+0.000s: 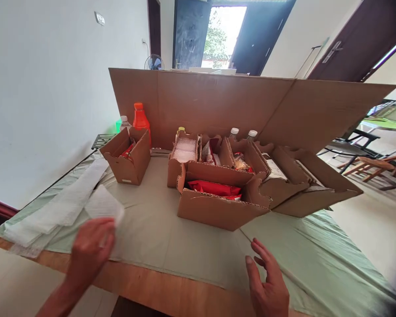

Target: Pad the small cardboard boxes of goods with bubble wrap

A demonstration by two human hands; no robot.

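My left hand [94, 242] is closed at the left front of the table, its fingers pinched at the near edge of a small piece of translucent bubble wrap [103, 202]. Slight motion blur softens that hand. Longer strips of bubble wrap [59, 204] lie flat to its left. My right hand [269, 281] hovers over the front right of the cloth, fingers apart and holding nothing. Beyond it stands an open cardboard box [214, 213] with red packets [214, 188] inside.
Several open cardboard bins with packets and papers stand behind the front box. Another small box [127, 169] sits at the left, before an orange bottle [140, 119]. A tall cardboard panel [218, 101] closes off the back. Green cloth [145, 233] covers the wooden table.
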